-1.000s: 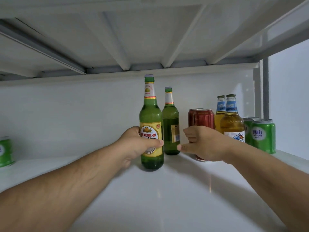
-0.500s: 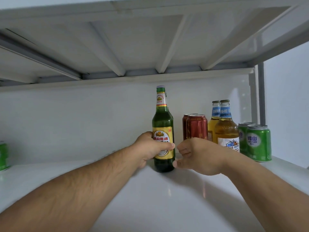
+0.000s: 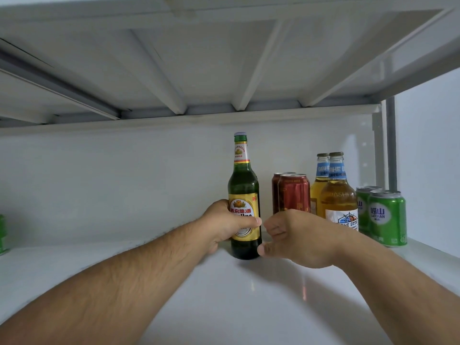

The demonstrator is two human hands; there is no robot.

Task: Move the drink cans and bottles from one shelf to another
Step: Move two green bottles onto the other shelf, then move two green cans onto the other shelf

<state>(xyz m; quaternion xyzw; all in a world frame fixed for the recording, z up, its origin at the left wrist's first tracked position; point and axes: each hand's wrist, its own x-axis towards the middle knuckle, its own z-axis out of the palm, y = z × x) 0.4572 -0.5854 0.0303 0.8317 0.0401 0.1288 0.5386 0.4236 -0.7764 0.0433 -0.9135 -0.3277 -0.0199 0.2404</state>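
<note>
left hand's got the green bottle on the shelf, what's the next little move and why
Probably let go. The left hand grips the green bottle, which stands upright with its base on the white shelf, left of the red cans. The right hand hovers beside it, fingers curled, holding nothing I can see. Open the fingers and draw back, watching for wobble.

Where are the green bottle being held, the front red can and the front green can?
green bottle (image 3: 242, 175): head view, on its dark shoulder.
front red can (image 3: 294, 194): head view, on its side wall.
front green can (image 3: 387, 217): head view, on its label.
</note>
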